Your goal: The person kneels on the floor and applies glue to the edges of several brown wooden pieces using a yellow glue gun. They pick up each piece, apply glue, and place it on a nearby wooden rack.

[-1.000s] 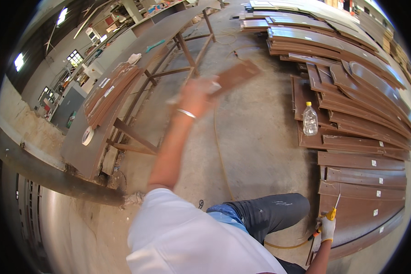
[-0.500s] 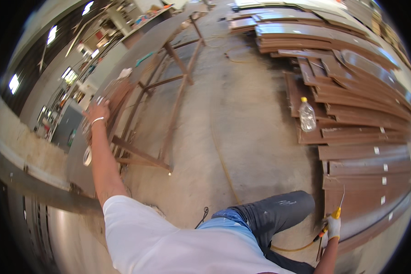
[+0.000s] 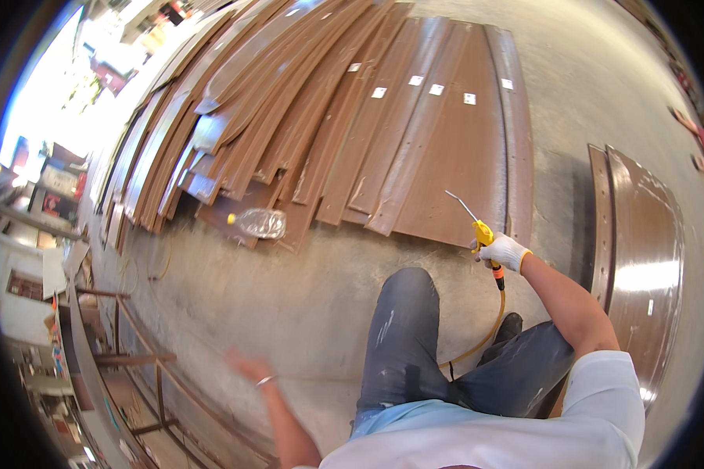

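Two hands show in the head view. The right hand (image 3: 504, 252), in a white work glove, has its fingers wrapped tight around a yellow and orange air blow gun with a thin metal nozzle (image 3: 483, 234); the nozzle slants up toward the near ends of the long brown curved metal panels (image 3: 414, 141) spread over the concrete floor (image 3: 305, 289). A yellow hose (image 3: 489, 328) runs down from the gun past the person's knee in grey trousers (image 3: 403, 328). The bare left hand (image 3: 246, 366) (blurred, with a thin bracelet at the wrist) hangs over the floor holding nothing, its fingers loosely spread, near a rusty brown metal frame (image 3: 145, 359). A clear plastic bottle with a yellow cap (image 3: 258, 223) lies on the panels' near ends, well apart from both hands.
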Tool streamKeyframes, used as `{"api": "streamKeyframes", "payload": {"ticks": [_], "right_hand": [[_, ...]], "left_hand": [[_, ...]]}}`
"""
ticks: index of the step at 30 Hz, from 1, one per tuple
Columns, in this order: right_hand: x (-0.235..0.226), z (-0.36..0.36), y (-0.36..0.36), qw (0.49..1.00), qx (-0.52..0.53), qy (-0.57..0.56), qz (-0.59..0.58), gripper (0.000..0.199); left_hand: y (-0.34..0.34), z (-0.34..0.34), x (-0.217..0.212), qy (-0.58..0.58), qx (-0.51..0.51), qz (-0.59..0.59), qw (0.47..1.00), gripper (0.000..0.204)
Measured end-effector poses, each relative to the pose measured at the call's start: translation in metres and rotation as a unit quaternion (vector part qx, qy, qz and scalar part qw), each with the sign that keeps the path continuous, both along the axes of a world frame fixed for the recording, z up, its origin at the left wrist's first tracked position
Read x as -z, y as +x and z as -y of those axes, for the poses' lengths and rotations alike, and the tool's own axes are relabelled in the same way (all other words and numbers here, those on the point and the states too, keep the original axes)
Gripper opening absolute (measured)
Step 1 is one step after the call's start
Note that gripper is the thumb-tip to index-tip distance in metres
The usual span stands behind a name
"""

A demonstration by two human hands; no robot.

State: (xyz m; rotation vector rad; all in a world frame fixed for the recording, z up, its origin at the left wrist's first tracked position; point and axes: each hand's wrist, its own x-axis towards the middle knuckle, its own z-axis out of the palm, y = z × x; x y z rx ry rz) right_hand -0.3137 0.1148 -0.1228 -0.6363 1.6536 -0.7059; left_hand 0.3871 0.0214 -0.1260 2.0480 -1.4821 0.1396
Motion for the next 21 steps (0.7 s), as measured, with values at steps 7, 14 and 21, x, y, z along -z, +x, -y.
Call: {"api": "streamKeyframes", "payload": {"ticks": [7, 14, 21], "right_hand": [[0.006, -0.079, -0.052, 0.964, 0.263, -0.017, 0.029, 0.018], [-0.004, -0.139, -0.060, 0.905, 0.415, 0.080, 0.051, 0.017], [-0.012, -0.177, -0.048, 0.886, 0.457, 0.059, 0.051, 0.011]], "left_hand": [[-0.426, 0.056, 0.058, 0.206, 0.483, -0.200, 0.827, 0.019], [-0.676, -0.032, 0.060, 0.308, 0.615, 0.024, 0.725, 0.078], [-0.749, -0.083, 0.086, 0.315, 0.553, 0.155, 0.756, 0.107]]}}
